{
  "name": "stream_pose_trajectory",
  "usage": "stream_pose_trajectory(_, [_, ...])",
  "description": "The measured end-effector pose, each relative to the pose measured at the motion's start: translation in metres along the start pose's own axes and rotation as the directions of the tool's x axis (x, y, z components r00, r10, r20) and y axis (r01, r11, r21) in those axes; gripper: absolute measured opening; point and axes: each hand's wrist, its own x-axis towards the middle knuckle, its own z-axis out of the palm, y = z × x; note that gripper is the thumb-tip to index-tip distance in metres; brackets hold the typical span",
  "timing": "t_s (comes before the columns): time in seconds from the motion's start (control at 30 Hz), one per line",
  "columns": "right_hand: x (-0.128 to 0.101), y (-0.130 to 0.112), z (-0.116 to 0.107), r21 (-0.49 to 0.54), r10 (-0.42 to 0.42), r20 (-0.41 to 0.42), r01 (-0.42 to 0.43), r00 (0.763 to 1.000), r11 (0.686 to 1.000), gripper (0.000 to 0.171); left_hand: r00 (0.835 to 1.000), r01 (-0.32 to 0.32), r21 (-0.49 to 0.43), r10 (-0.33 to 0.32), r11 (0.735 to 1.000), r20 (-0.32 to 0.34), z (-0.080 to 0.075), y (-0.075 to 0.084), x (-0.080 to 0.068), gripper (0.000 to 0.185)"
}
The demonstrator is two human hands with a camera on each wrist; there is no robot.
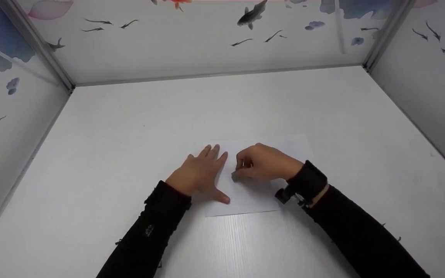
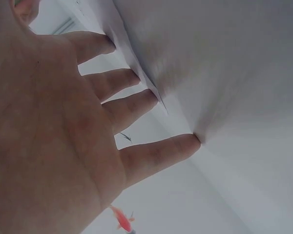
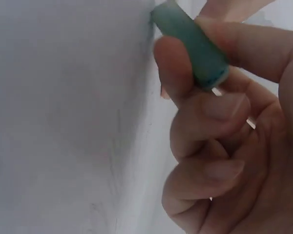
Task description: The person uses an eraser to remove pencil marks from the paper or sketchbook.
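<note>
Broadly: white table (image 1: 129,154) inside a walled booth with painted fish (image 1: 251,15) on the panels. White sheet of paper (image 1: 284,144) lying flat near the front middle of the table, long axis running left to right, near edge facing the person.

Left hand (image 1: 201,173) spread flat on the left part of the sheet, fingers straight and splayed, pressing down, holding nothing. From the left wrist view, fingertips (image 2: 185,144) in contact with the surface, sheet edge just beside them.

Right hand (image 1: 263,162) curled, just to the right of the left hand, the two nearly touching. Fingers and thumb pinching a small green eraser (image 3: 190,44), stubby block, dull teal, end worn and rounded. Eraser's long axis tilted, its lower end pressed on the paper right beneath the grip. Faint grey pencil marks (image 3: 117,146) on the sheet beside it, too faint to read.

Key relation: eraser tip lying between the two hands, right hand the one working it.
</note>
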Motion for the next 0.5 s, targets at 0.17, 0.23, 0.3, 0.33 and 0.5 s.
stream_pose_trajectory(0.17, [-0.0015,0.0026,-0.0028,0.009,0.049,0.010,-0.049,0.999,0.999,0.010,1.000,0.003,0.021,-0.003,1.000,0.006,-0.0015,0.0020,-0.0001,0.131])
stream_pose_trajectory(0.23, [-0.0024,0.0025,-0.0040,0.021,0.059,0.043,-0.060,0.997,0.998,0.011,1.000,0.001,0.026,-0.001,1.000,0.007,-0.0019,0.0025,-0.0003,0.131])
stream_pose_trajectory(0.3, [-0.0031,0.0007,-0.0043,0.015,0.068,0.057,-0.069,0.996,0.997,0.012,1.000,0.004,0.023,-0.005,1.000,0.008,-0.0018,0.0025,-0.0005,0.131])
stream_pose_trajectory(0.33, [-0.0032,-0.0006,-0.0039,0.001,0.064,0.055,-0.064,0.996,0.998,0.011,1.000,0.006,0.018,-0.007,1.000,0.007,-0.0018,0.0024,-0.0008,0.132])
stream_pose_trajectory(0.5, [-0.0033,-0.0068,-0.0014,-0.117,0.031,0.040,-0.027,0.999,0.993,0.012,1.000,-0.005,0.008,0.006,1.000,-0.013,-0.0011,0.0017,-0.0015,0.132])
